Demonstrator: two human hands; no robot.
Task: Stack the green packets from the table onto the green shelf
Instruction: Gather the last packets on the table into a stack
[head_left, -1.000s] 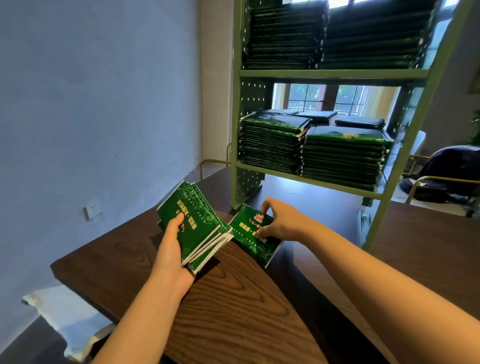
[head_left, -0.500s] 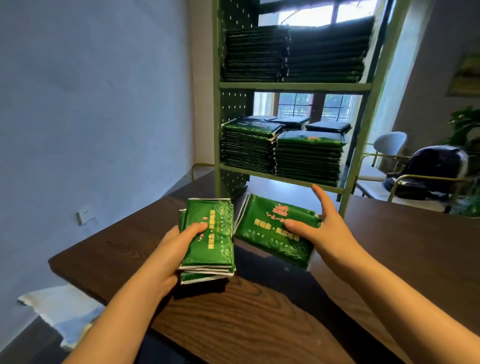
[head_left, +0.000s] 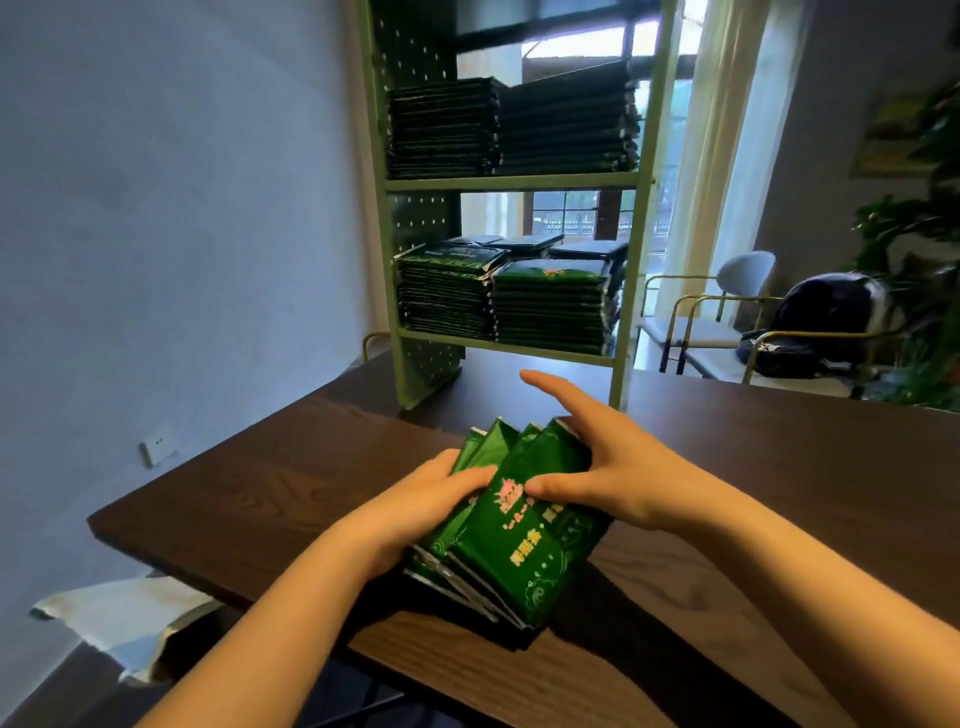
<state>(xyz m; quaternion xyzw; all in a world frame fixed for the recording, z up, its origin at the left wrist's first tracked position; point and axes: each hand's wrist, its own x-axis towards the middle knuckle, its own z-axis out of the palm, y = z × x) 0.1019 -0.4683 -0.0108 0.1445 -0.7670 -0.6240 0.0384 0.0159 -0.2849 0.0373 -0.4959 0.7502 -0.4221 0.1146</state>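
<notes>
Gripping a fanned bundle of packets (head_left: 519, 545) from both sides, the two hands meet low over the table (head_left: 260, 493). The left hand (head_left: 426, 501) curls its fingers over the bundle's left edge, with the fingertips on the green faces. The right hand (head_left: 618, 467) holds the other edge. Its thumb lies flat across the top packet, just beside the pink print, while its forefinger sticks out straight, clear of the bundle. Its other fingers are hidden behind the packets. The packets are splayed: far corners spread apart beyond the knuckles, silvery near edges stepped one under another toward the wrists. Whether the bundle's near end touches the table I cannot tell.

Beyond the hands, past the right forefinger, the shelf (head_left: 511, 182) stands on the table. Its lower board carries the lower stacks (head_left: 545, 312) of dark green packets, two in front and flatter piles behind. The board above carries the upper stacks (head_left: 519, 130), which are taller. Far right of the right hand are chairs (head_left: 748, 270), one holding a dark bag (head_left: 826, 312). Left of the left hand a socket (head_left: 158, 444) sits on the wall (head_left: 156, 208).
</notes>
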